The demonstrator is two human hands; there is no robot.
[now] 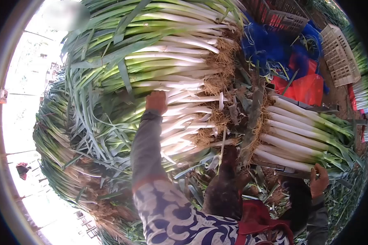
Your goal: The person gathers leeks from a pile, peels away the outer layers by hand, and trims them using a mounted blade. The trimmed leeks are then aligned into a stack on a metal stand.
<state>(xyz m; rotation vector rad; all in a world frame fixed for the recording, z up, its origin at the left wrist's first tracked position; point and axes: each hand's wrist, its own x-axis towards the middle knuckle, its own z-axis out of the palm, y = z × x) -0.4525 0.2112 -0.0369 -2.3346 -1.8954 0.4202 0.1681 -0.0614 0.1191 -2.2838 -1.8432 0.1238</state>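
My left hand (156, 102) reaches into a big pile of leeks (171, 61), its fingers closed on a leek among the white stems. Shaggy brown roots point right from this pile, and green leaves spread left. My right hand (318, 181) is at the near edge of a smaller layer of leeks (294, 139), by the green part of the closest stem. Its thumb and forefinger are apart, and it appears to grip nothing. These leeks lie side by side on a dark metal stand (286, 169), roots to the left.
Beyond the stand lie blue netting (261, 45), red bags (306, 85), a dark crate (284, 18) and a cream crate (339, 55). More leeks (57, 143) are heaped at the left. Leaf scraps (265, 188) litter the ground around my legs.
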